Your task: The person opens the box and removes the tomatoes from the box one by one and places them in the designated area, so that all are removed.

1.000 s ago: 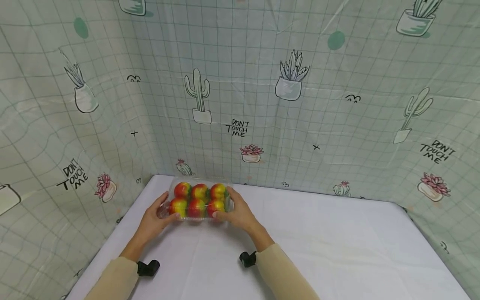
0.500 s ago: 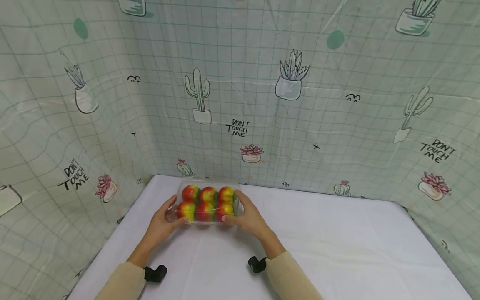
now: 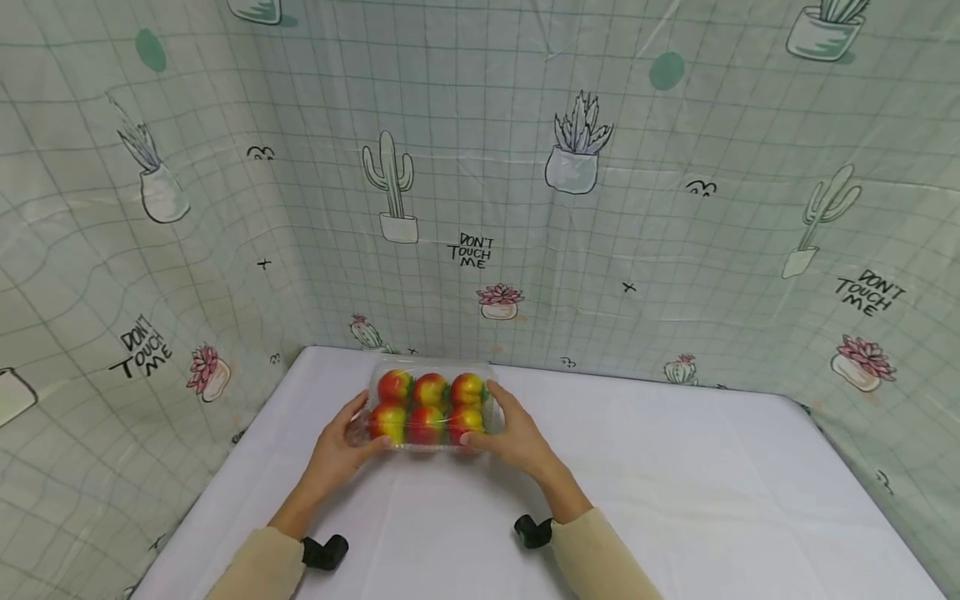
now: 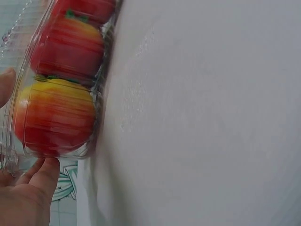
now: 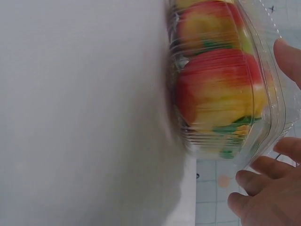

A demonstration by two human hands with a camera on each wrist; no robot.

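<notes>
A clear plastic clamshell box point(image 3: 438, 365) with ridged walls holds several red-and-yellow fruits point(image 3: 425, 423) with bits of green, set in two rows. My left hand point(image 3: 339, 450) grips its left end, thumb at the near corner and fingers around the side. On the opposite end, my right hand point(image 3: 523, 440) holds it the same way, thumb over the near right corner. The left wrist view has fingertips point(image 4: 47, 172) against the box's end wall. In the right wrist view, the thumb point(image 5: 289, 59) lies by the lid edge, and the box is close over the white tabletop.
A white cloth covers the table point(image 3: 675, 483), its bare surface stretching to the right. Behind and at both sides hangs a grid-patterned curtain point(image 3: 480, 167) printed with cacti, near the table's back edge. Black wrist mounts point(image 3: 326, 552) sit at both sleeve cuffs.
Both hands have moved the fruit box to the right along the back left of the table, slightly nearer me. The grip on its two ends stays the same.
</notes>
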